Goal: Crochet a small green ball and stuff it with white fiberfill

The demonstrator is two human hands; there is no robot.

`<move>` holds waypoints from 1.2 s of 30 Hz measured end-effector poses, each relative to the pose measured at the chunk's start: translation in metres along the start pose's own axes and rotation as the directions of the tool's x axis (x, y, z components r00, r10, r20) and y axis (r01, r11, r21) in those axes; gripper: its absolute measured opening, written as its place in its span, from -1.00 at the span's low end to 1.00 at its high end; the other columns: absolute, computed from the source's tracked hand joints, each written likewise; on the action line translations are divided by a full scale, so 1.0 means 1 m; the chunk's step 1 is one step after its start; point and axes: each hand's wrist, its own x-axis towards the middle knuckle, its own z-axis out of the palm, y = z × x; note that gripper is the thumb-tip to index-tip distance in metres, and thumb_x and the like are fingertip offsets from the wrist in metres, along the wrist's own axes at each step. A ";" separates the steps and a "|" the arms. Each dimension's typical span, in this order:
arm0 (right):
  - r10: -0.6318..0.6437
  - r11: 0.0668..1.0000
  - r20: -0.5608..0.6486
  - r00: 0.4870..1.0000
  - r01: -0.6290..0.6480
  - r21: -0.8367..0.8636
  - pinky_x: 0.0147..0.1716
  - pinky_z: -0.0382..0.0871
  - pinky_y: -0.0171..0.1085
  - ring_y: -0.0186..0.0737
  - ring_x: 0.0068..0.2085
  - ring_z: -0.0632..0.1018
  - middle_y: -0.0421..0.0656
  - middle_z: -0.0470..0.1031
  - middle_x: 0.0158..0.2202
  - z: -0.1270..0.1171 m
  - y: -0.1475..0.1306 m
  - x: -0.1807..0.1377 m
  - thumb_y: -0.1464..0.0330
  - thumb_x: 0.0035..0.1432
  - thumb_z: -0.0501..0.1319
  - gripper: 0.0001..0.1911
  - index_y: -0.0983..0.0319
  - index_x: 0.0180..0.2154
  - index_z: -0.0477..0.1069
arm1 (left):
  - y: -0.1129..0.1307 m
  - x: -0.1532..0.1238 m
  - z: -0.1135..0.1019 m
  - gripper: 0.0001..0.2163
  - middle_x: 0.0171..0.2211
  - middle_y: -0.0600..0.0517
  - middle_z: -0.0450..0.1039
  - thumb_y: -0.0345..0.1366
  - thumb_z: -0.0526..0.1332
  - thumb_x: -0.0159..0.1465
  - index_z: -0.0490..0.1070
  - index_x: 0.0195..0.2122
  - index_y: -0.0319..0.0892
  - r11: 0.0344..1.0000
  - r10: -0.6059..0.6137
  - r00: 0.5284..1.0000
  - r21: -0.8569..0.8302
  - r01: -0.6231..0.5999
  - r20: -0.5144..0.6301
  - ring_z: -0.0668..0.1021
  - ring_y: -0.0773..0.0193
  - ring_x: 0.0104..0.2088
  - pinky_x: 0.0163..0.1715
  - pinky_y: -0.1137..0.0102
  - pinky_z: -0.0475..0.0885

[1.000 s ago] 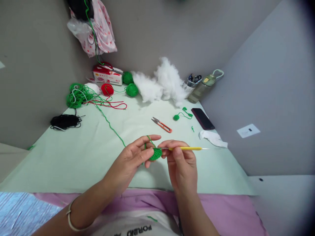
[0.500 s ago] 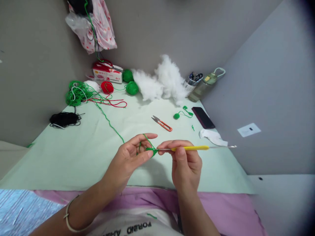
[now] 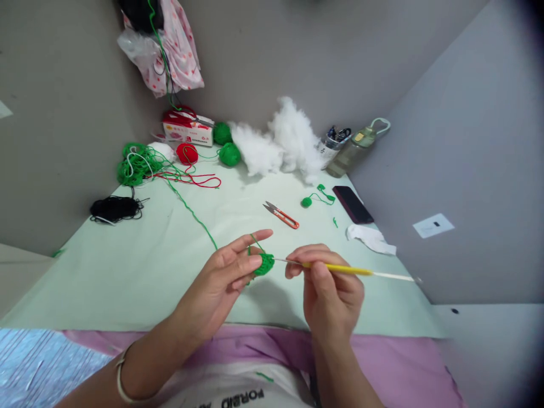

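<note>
So on the far left of the pale green tabletop [image 3: 170, 283] there's a fuzzy black hank of yarn [image 3: 114, 209], and behind it a loose, stringy heap of green yarn [image 3: 136, 165]. Next along, a tight round red ball [image 3: 187, 153], then two smooth-wound green balls [image 3: 229, 154], then wispy white stuffing [image 3: 293, 139] piled up like cloud. Slim orange-handled snips [image 3: 283, 216] lie flat around the middle, and over right there's a glossy dark phone [image 3: 352, 204] beside a crumpled white scrap [image 3: 371, 239]. As for the hands, the left one [image 3: 221, 271] pinches a small, nubbly, rounded green crochet piece [image 3: 265, 264] up front between both hands, index finger stretched out with yarn looped over it. The right one [image 3: 332, 292] grips a yellow-handled hook [image 3: 346, 269] almost level, fingers curled, thumb on top, its thin metal shaft reaching the piece's right edge. Can't tell if the tip's inside a stitch.
</note>
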 end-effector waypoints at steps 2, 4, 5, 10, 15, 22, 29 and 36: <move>0.056 0.995 0.037 0.998 -0.059 0.079 -0.38 0.50 -0.22 -0.24 -0.32 0.58 -0.15 0.61 -0.28 0.002 -0.001 0.003 0.38 0.42 0.17 -0.76 0.06 -0.17 0.63 | -0.001 0.000 0.001 -0.60 -0.33 0.10 0.38 -0.28 0.46 0.21 0.59 0.09 -0.07 0.997 0.058 0.998 0.044 -0.059 0.024 0.29 0.48 -0.45 -0.34 0.49 0.27; 0.028 1.000 0.068 0.997 -0.029 0.004 -0.30 0.53 -0.20 -0.19 -0.21 0.61 -0.15 0.64 -0.23 0.005 0.000 0.004 0.39 0.39 0.20 -0.78 0.05 -0.13 0.63 | -0.005 0.000 0.000 -0.64 -0.27 0.06 0.44 -0.27 0.45 0.22 0.61 0.06 -0.05 0.991 0.088 0.995 0.101 -0.091 0.041 0.42 0.38 -0.29 -0.20 0.47 0.34; -0.012 0.998 0.076 0.997 0.017 -0.060 -0.26 0.54 -0.18 -0.17 -0.18 0.61 -0.14 0.65 -0.22 0.006 0.001 0.002 0.42 0.38 0.21 -0.77 0.05 -0.10 0.63 | -0.008 0.000 0.000 -0.65 -0.26 0.05 0.46 -0.27 0.46 0.22 0.61 0.05 -0.04 0.986 0.099 0.994 0.128 -0.103 0.036 0.45 0.35 -0.22 -0.15 0.46 0.35; -0.318 0.831 0.192 0.928 0.371 -0.415 -0.24 0.57 -0.16 -0.16 -0.16 0.63 -0.09 0.65 -0.13 0.006 0.010 -0.009 0.55 0.31 0.23 -0.61 0.06 0.06 0.57 | -0.015 0.003 -0.002 -0.59 -0.29 0.09 0.46 -0.25 0.49 0.19 0.59 0.09 -0.03 0.981 0.169 0.983 0.114 -0.160 -0.070 0.43 0.41 -0.30 -0.20 0.52 0.35; -0.309 0.858 0.141 0.941 0.340 -0.386 -0.25 0.56 -0.18 -0.18 -0.19 0.62 -0.09 0.64 -0.14 -0.002 0.010 -0.008 0.57 0.30 0.23 -0.61 0.07 0.04 0.59 | -0.008 0.007 -0.003 -0.68 -0.54 0.20 0.22 -0.27 0.46 0.21 0.65 0.00 -0.16 0.998 -0.031 0.999 -0.054 0.030 -0.023 0.09 0.55 -0.58 -0.44 0.57 0.24; 0.057 0.997 0.033 0.998 -0.059 0.051 -0.31 0.47 -0.25 -0.24 -0.25 0.58 -0.14 0.63 -0.25 0.003 0.009 0.000 0.41 0.37 0.24 -0.80 0.09 -0.17 0.65 | -0.013 0.008 -0.003 -0.72 -0.28 0.10 0.46 -0.28 0.46 0.22 0.66 -0.03 -0.01 0.982 0.130 0.991 0.132 -0.132 0.022 0.31 0.49 -0.43 -0.42 0.56 0.25; 0.270 0.930 0.006 0.963 -0.262 0.257 -0.36 0.45 -0.34 -0.36 -0.36 0.54 -0.19 0.60 -0.31 -0.001 0.011 0.005 0.30 0.36 0.28 -0.83 0.13 -0.26 0.65 | -0.012 0.004 -0.012 -0.70 -0.20 0.06 0.47 -0.19 0.39 0.30 0.62 0.06 0.06 0.951 0.102 0.992 0.286 -0.120 0.075 0.44 0.30 -0.13 -0.10 0.45 0.33; 0.252 0.933 0.057 0.966 -0.258 0.250 -0.33 0.46 -0.32 -0.34 -0.34 0.56 -0.17 0.60 -0.32 -0.003 0.006 0.009 0.29 0.42 0.20 -0.77 0.17 -0.26 0.60 | -0.008 0.003 -0.013 -0.72 -0.25 0.08 0.41 -0.23 0.41 0.27 0.63 0.02 0.11 0.896 0.186 0.981 0.399 -0.195 0.062 0.42 0.31 -0.17 -0.09 0.44 0.33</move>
